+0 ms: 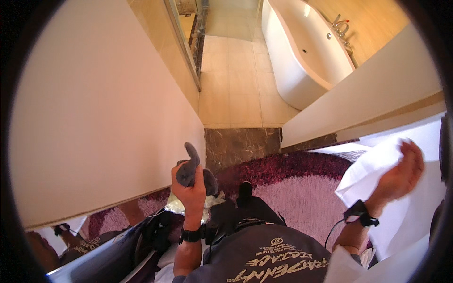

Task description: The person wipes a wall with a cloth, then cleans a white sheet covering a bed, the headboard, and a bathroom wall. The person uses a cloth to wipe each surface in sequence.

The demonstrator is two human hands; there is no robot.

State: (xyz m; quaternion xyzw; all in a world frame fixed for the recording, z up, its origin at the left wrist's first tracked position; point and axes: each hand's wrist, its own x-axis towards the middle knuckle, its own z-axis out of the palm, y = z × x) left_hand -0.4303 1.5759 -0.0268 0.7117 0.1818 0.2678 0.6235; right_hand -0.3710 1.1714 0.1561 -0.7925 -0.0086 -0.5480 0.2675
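My left hand [189, 198] grips a bunched dark grey cloth [187, 173], with one end sticking up past the thumb. Just below and behind this hand hangs some crinkled translucent plastic [175, 205]. Over on the right, my right hand [401, 175] is raised above white bedding [389, 208], slightly blurred. Its fingers are loosely extended, and I see nothing in it. Whether it touches the bedding is unclear. Both wrists wear black bands.
A white wall [106, 106] rises close on my left. Ahead, a dark marble threshold [242, 143] leads to a tiled bathroom floor [230, 85] and a white bathtub [283, 70]. A purple and pink rug [300, 201] lies underfoot. At lower left a mirror [106, 226] shows my reflection.
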